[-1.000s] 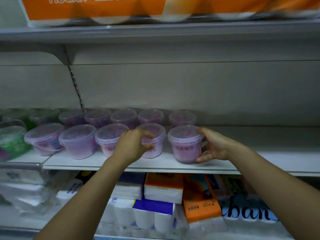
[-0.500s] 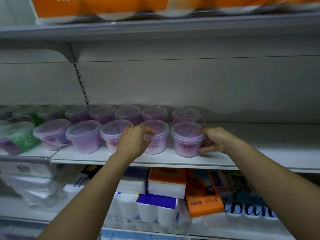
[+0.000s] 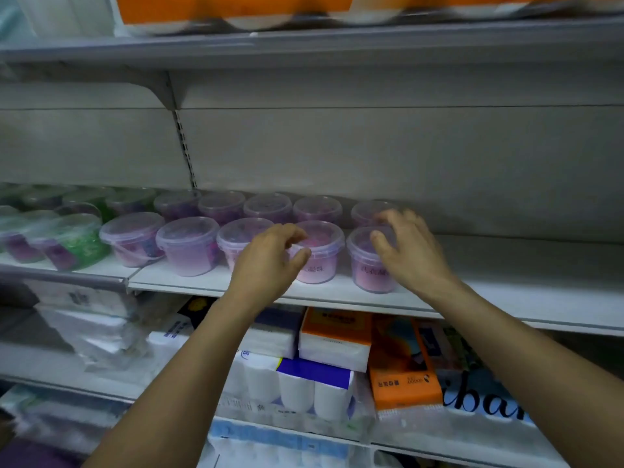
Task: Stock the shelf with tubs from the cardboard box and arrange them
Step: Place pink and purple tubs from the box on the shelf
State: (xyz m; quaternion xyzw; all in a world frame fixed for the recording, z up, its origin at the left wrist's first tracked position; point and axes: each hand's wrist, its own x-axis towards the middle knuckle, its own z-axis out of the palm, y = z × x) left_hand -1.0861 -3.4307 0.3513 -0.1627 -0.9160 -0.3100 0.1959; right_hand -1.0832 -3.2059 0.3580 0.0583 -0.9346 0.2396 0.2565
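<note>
A: What's nearest the camera?

B: Two bare forearms reaching up from the bottom edge. Behind and below them, a lower shelf packed with tissue: an orange pack, a blue-and-white wrapped bundle, and white packs in clear film off to the left.

A: And the hands themselves?

B: The left hand is curled, thumb and fingers bent in a loose C next to the lid of one front-row tub. It covers part of that tub and the one to its left, but I cannot tell whether it actually grips either. The right hand has its fingers spread, hovering over the rightmost front tub, with the fingertips up near the tub behind it. It looks blurred, and I see no firm grip.

A: Where do the tubs stand?

B: On the middle shelf, in two rows, upright, with clear lids and pink-purple contents. The front row runs left from the right hand; the back row sits just behind, near the rear panel. The shelf to the right of the hands is bare.

A: Farther left?

B: Tubs with green contents on the neighbouring shelf section, mixed with purple ones.

A: And above?

B: A top shelf holding an orange-wrapped pack, blurred.
</note>
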